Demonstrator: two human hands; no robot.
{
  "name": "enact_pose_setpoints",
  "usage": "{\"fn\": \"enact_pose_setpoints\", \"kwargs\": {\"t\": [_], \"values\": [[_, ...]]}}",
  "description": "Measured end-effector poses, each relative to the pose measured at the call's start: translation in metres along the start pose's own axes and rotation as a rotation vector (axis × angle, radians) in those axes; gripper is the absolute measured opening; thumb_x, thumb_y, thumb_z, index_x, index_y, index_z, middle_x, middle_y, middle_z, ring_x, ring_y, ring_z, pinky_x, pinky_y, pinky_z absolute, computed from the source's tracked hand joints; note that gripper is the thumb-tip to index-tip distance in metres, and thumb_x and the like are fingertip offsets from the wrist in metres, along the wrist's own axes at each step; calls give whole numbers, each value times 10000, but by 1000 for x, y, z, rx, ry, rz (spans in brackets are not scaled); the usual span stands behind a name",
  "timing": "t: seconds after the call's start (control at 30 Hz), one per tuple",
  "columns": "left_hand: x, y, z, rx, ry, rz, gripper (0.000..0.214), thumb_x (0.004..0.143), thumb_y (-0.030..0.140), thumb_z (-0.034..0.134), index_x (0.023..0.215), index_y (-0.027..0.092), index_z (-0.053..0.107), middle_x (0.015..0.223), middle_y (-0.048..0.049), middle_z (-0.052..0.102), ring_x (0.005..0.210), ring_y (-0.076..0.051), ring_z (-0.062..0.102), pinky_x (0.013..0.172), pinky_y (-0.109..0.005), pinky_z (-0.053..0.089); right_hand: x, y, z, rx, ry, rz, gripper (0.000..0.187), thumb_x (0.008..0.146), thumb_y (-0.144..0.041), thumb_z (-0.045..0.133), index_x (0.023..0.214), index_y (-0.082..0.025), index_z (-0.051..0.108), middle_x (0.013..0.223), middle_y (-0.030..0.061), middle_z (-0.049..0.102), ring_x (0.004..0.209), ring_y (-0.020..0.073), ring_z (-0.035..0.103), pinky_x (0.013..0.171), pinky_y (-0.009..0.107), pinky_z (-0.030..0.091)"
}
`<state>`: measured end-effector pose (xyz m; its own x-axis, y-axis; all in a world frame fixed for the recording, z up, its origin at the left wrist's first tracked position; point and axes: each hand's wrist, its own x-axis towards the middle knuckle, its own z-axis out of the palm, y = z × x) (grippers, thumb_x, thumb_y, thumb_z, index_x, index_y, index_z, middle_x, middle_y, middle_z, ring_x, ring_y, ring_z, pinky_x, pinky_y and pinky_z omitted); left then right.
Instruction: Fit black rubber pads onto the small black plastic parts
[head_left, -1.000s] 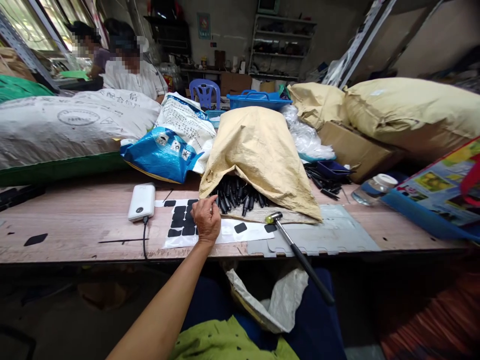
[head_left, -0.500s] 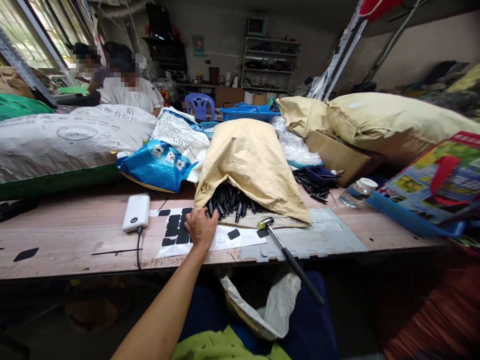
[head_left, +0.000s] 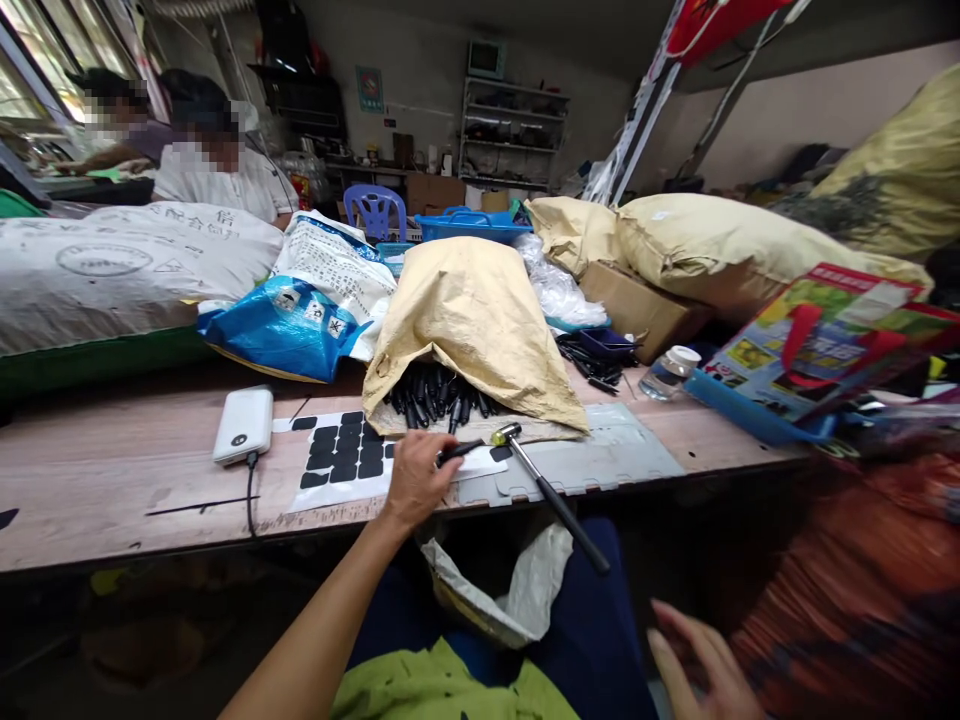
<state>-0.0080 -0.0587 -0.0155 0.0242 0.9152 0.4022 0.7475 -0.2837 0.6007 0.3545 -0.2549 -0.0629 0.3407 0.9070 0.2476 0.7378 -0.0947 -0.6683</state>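
Note:
In my left hand [head_left: 421,474] is a slim black pen-like piece [head_left: 461,452], gripped near one end and pointing right, above the white sheet. Many similar black pieces [head_left: 429,392] spill from the mouth of a tan woven sack [head_left: 469,300]. A hammer [head_left: 551,493] lies just right of the held piece, its head on the table and its black handle jutting past the front edge. My right hand [head_left: 701,660] is at the lower right, below the table edge, fingers apart and holding nothing. Black rounded stickers [head_left: 345,450] sit on the white sheet [head_left: 307,495] left of my left hand.
A white power bank [head_left: 244,425] with a cable is at left. Blue-white [head_left: 292,320] and white sacks [head_left: 135,270] stand behind. To the right are a jar [head_left: 670,373] and a blue tray [head_left: 757,415]. An open sack [head_left: 517,610] hangs below the edge. Two people sit at back left.
My left hand has drawn back from the sack's mouth, toward me, with a black pen-like piece in it. My right hand has come into view. The camera has turned slightly right.

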Motion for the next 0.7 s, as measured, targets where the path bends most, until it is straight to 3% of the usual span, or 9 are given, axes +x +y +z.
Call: {"fn": "enact_pose_setpoints", "kwargs": {"t": [0.13, 0.2, 0.27, 0.4, 0.47, 0.53, 0.63, 0.7], "values": [[-10, 15, 17, -52, -160, 12, 144, 820, 262, 753, 961, 258, 725, 981, -22, 733, 1012, -252, 586, 888, -378, 401, 69, -50, 32, 36, -122, -29, 451, 856, -560, 608, 1109, -204, 723, 1090, 95, 703, 907, 242, 686, 791, 341, 571], [-11, 14, 20, -59, -188, 2, 142, 821, 278, 754, 958, 252, 729, 972, -27, 719, 1018, -253, 578, 876, -370, 397, 90, -73, 49, 95, -315, -49, 416, 859, -574, 608, 971, -194, 737, 910, 62, 721, 829, 231, 685, 776, 338, 554], [-10, 11, 20, -65, -207, 2, 149, 821, 291, 754, 963, 250, 735, 959, -30, 705, 1020, -253, 568, 878, -367, 394, 102, -89, 64, 184, -481, 33, 436, 845, -612, 608, 861, -186, 699, 756, 28, 699, 649, 195, 657, 624, 298, 520], [-7, 10, 17, -79, -230, -12, 138, 809, 295, 758, 941, 255, 755, 908, -29, 687, 992, -249, 559, 877, -360, 397, 108, -99, 72, 358, -699, 282, 501, 846, -680, 569, 885, -183, 612, 621, -21, 623, 408, 114, 499, 420, 224, 346], [-6, 11, 16, -81, -229, -17, 140, 806, 293, 759, 941, 254, 763, 884, -28, 682, 978, -247, 557, 871, -356, 397, 104, -101, 68, 405, -659, 273, 487, 858, -674, 567, 842, -188, 583, 545, -62, 513, 383, 88, 400, 397, 212, 282], [-6, 12, 16, -76, -234, -18, 144, 801, 296, 763, 939, 253, 771, 863, -27, 680, 969, -248, 552, 865, -354, 395, 93, -103, 61, 434, -513, 199, 451, 885, -642, 574, 811, -197, 564, 548, -73, 452, 420, 86, 372, 408, 211, 290], [-6, 13, 17, -65, -247, -20, 154, 787, 308, 774, 932, 258, 779, 849, -25, 684, 965, -251, 543, 860, -355, 388, 67, -109, 53, 491, -329, 118, 381, 917, -579, 594, 948, -200, 607, 662, -30, 551, 543, 126, 508, 499, 227, 425], [-6, 13, 18, -63, -246, -27, 163, 776, 311, 781, 932, 263, 782, 848, -21, 685, 966, -250, 540, 865, -357, 385, 50, -113, 52, 535, -305, 97, 419, 932, -551, 591, 1157, -198, 601, 764, 4, 628, 609, 152, 579, 559, 245, 491]]}}
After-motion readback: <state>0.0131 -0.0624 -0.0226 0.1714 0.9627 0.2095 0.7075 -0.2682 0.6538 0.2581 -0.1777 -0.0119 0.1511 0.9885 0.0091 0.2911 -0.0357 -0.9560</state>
